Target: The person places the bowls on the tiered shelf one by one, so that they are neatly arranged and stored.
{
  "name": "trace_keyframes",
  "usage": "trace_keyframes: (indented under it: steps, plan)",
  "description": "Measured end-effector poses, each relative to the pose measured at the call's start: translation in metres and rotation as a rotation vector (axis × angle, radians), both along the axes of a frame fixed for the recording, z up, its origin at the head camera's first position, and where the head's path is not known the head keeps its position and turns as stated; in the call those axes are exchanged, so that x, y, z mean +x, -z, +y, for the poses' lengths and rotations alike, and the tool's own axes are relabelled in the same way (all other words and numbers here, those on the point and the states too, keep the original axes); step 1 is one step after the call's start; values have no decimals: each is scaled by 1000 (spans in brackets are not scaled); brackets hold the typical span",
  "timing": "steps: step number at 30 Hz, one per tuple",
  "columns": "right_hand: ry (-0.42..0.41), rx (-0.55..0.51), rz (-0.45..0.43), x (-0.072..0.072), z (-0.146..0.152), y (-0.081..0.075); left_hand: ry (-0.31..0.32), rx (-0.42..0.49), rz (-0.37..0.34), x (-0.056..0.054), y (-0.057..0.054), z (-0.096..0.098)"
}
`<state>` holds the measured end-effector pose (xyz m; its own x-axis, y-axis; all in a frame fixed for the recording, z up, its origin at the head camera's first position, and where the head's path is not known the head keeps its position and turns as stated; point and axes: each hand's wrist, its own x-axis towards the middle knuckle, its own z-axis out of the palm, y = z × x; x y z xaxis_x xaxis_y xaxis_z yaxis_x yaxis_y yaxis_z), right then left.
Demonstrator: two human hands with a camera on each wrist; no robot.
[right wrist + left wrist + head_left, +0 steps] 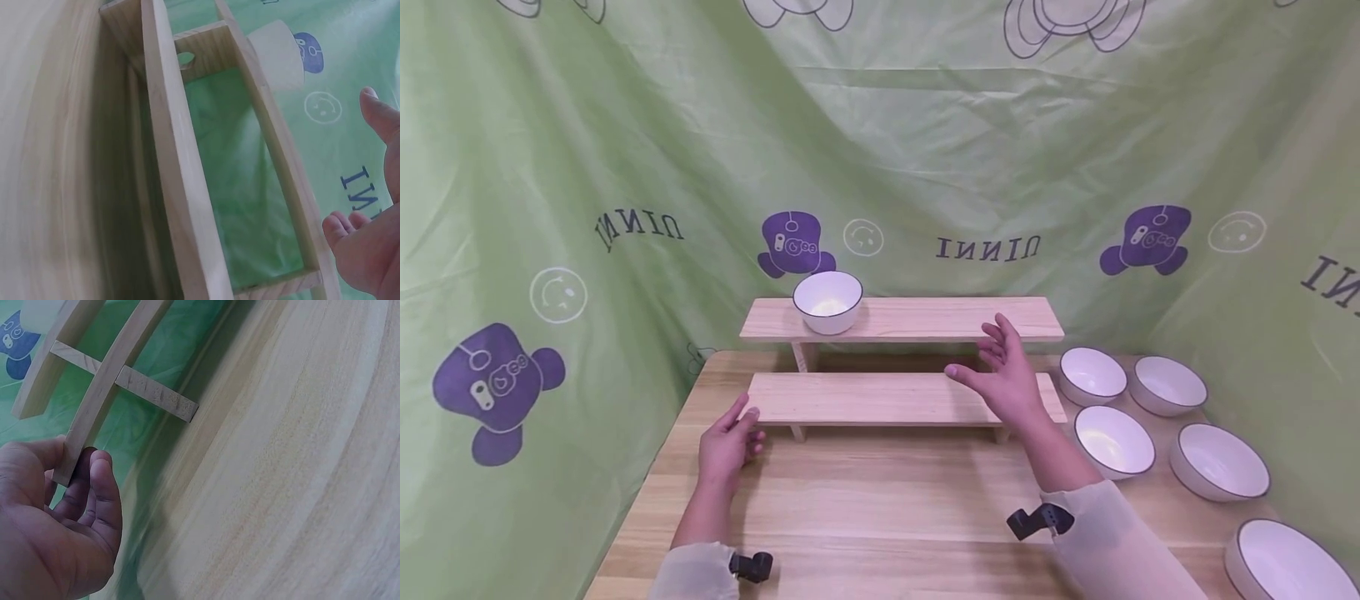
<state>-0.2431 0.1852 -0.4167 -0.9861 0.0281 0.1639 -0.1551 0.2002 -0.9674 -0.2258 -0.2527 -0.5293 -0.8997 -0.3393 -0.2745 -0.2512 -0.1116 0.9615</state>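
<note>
Along the back of the light wood-grain tabletop (880, 508), a two-tier stand of pale bare wood carries a lower shelf (865, 400) and, behind and above it, an upper shelf (940, 318). Both shelves are long, narrow planks. The person's left hand (727, 447) pinches the lower shelf's left end, thumb against one face and fingers curled on the other. Well apart from it, the right hand (1006, 379) hangs over that shelf's right part, fingers spread, holding nothing.

Toward the left of the upper shelf, a round white bowl with a dark rim (827, 302) stands upright, seemingly close to the front edge. A tug or twist from the pinching hand could skew the stand, and a jolt might make that bowl slide or tip forward. With only one end gripped, the far end would probably swing most. Five more dark-rimmed white bowls (1220, 462) stand on the tabletop to the right; the loose pale right sleeve (1120, 533) lies near them, so a sideways sweep could catch a rim.
</note>
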Motion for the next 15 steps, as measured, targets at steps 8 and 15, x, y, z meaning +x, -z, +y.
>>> trace_keyframes:
  steps: [8,15]
  plan:
    - [24,26,16,7,9,8,-7,17,4,0,1,0]
    - [41,48,-1,12,15,14,1,8,7,1,-1,1]
